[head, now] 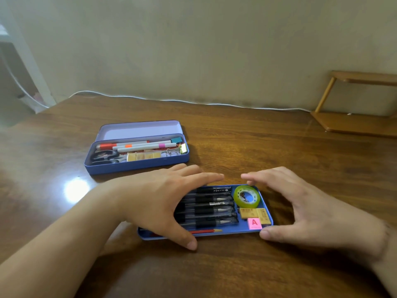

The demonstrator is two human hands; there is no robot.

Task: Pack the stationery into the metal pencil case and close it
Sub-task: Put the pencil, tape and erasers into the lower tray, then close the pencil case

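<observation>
A blue metal pencil case (137,163) lies open at the back left, lid up, with markers, scissors, erasers and binder clips inside. Nearer me sits a shallow blue tray (236,230) packed with several black pens (212,204), a green tape roll (247,196), yellow erasers (255,212), a pink eraser marked A (254,223) and a red pencil (206,231). My left hand (159,201) spreads over the tray's left half, thumb at its near edge. My right hand (300,209) curves around the tray's right end, thumb by the near corner. Whether the fingers grip the tray is unclear.
The brown wooden table (214,276) holds both containers. A white cable (193,102) runs along the wall at the table's far edge. A small wooden shelf (354,117) stands at the back right.
</observation>
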